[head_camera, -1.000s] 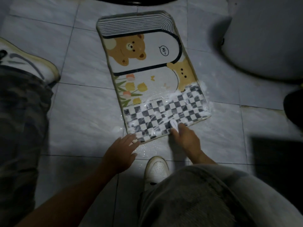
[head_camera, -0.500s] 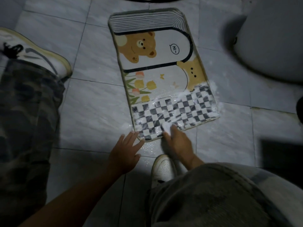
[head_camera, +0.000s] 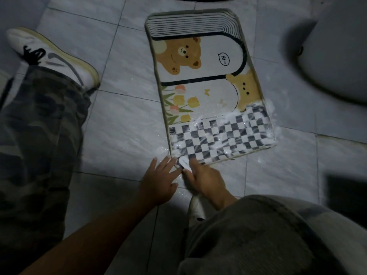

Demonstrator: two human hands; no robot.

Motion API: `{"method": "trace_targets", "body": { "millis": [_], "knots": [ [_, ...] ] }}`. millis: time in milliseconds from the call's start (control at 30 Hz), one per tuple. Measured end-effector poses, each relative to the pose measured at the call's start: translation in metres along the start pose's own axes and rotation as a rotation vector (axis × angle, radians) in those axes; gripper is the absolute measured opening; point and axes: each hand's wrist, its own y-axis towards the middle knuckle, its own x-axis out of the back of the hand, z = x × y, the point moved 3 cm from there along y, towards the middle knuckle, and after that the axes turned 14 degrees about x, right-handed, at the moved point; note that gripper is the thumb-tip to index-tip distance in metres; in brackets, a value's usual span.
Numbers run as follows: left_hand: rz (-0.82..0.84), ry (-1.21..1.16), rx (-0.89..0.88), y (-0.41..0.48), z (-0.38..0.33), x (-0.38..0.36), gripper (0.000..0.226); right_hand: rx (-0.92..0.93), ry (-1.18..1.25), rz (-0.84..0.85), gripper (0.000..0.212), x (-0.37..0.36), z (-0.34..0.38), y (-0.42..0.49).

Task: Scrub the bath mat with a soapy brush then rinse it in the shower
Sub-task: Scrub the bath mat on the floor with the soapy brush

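A bath mat (head_camera: 200,76) printed with bears, tulips and a black-and-white checkerboard lies flat on the tiled floor. White soap foam covers its checkered near end. My right hand (head_camera: 204,180) grips a small white brush (head_camera: 183,162) at the mat's near-left corner. Right beside it, my left hand (head_camera: 160,179) rests with its fingers spread flat on the wet tile, fingertips touching the same corner of the mat.
Grey floor tiles (head_camera: 123,124) surround the mat, with foam splashes beside its near edge. A white toilet base (head_camera: 337,48) stands at the right. My left leg in camouflage trousers with a white shoe (head_camera: 53,58) is at left; my right knee (head_camera: 258,235) fills the bottom.
My right hand has slid the brush leftward along the mat's near edge to its left corner, close against my left hand. The camera view has shifted so the mat sits further right.
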Motion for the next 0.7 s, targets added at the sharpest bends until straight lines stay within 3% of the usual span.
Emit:
{"method": "trace_targets", "body": {
  "millis": [200, 300, 400, 567, 700],
  "knots": [
    [0.016, -0.02, 0.021, -0.005, 0.005, -0.006, 0.063, -0.111, -0.127, 0.008, 0.027, 0.037, -0.056, -0.014],
    [0.036, -0.075, 0.054, -0.004, 0.001, -0.006, 0.063, 0.015, -0.075, 0.101, 0.033, 0.019, -0.026, -0.005],
    [0.053, -0.12, 0.067, -0.002, 0.002, -0.005, 0.063, 0.164, -0.111, 0.075, 0.035, 0.006, -0.018, 0.016],
    [0.036, -0.144, 0.056, 0.0, 0.007, -0.007, 0.06, -0.038, -0.124, -0.054, 0.03, 0.032, -0.069, 0.03],
    [0.078, -0.183, 0.085, 0.0, 0.005, -0.005, 0.066, 0.135, -0.177, 0.123, 0.041, 0.014, -0.044, 0.011]
  ]
}}
